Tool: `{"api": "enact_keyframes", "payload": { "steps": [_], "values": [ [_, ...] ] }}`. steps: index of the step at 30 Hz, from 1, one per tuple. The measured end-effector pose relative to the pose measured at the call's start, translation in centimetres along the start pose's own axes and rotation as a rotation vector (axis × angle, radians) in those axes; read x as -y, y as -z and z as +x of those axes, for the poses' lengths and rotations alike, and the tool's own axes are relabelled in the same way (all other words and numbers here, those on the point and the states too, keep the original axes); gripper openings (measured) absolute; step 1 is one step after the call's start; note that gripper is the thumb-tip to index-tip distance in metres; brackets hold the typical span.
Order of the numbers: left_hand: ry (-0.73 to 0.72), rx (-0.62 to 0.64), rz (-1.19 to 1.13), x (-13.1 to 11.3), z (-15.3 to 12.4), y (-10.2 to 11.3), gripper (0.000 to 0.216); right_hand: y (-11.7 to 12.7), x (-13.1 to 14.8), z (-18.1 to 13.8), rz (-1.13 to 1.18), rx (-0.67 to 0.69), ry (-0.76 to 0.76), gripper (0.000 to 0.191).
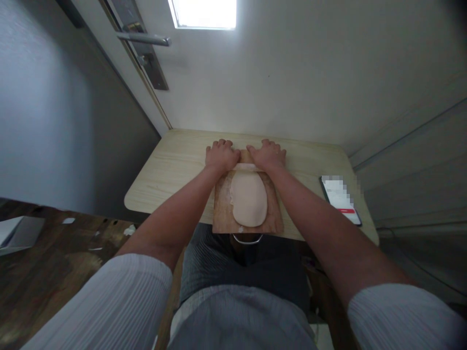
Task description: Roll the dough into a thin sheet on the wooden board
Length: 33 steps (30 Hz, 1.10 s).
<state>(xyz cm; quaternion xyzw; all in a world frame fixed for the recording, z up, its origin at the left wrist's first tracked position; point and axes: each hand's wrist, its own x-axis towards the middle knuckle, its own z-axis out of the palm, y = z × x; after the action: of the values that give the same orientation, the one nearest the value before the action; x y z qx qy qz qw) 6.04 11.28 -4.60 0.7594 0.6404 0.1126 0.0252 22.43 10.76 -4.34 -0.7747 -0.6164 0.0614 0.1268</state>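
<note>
A flat oval of pale dough (249, 198) lies on a brown wooden board (222, 214) at the near edge of a light wooden table (175, 165). At the board's far end a rolling pin (245, 166) lies across the dough's far tip. My left hand (221, 155) presses on the pin's left end with its fingers curled over it. My right hand (269, 154) does the same on the right end. Only a short stretch of the pin shows between the hands.
A phone (341, 199) with a lit screen lies on the table to the right of the board. A white door with a metal handle (144, 38) stands behind the table. Dark wooden floor (54, 257) and a white object lie at the left.
</note>
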Motion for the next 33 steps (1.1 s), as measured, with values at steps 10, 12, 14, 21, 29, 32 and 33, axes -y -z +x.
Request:
{"api": "enact_keyframes", "payload": {
  "steps": [10, 12, 14, 21, 29, 32, 33],
  "values": [
    [-0.022, -0.03, 0.031, -0.2, -2.3, 0.3, 0.047, 0.0, -0.1, -2.5, -0.04, -0.089, 0.024, 0.069],
    [-0.035, -0.053, 0.027, -0.3, -3.1, 0.4, 0.048, 0.1, -0.1, -3.0, -0.053, -0.068, 0.017, 0.069],
    [-0.045, -0.092, 0.02, -0.3, -3.8, 0.4, 0.048, 0.2, -0.2, -3.7, -0.06, -0.061, 0.018, 0.069],
    [-0.06, -0.18, 0.02, -0.7, -6.2, 0.3, 0.048, 0.4, -0.3, -6.4, -0.079, -0.108, 0.041, 0.062],
    [-0.077, -0.188, 0.045, -0.8, -8.8, 0.6, 0.044, -0.2, -0.9, -8.6, -0.1, -0.17, 0.086, 0.054],
    [-0.097, -0.18, 0.046, -0.6, -9.5, 0.7, 0.046, -0.2, -1.1, -9.3, -0.109, -0.18, 0.108, 0.054],
    [-0.101, -0.177, 0.045, -0.6, -9.8, 0.7, 0.046, -0.1, -1.1, -9.5, -0.113, -0.176, 0.112, 0.054]
  ]
}}
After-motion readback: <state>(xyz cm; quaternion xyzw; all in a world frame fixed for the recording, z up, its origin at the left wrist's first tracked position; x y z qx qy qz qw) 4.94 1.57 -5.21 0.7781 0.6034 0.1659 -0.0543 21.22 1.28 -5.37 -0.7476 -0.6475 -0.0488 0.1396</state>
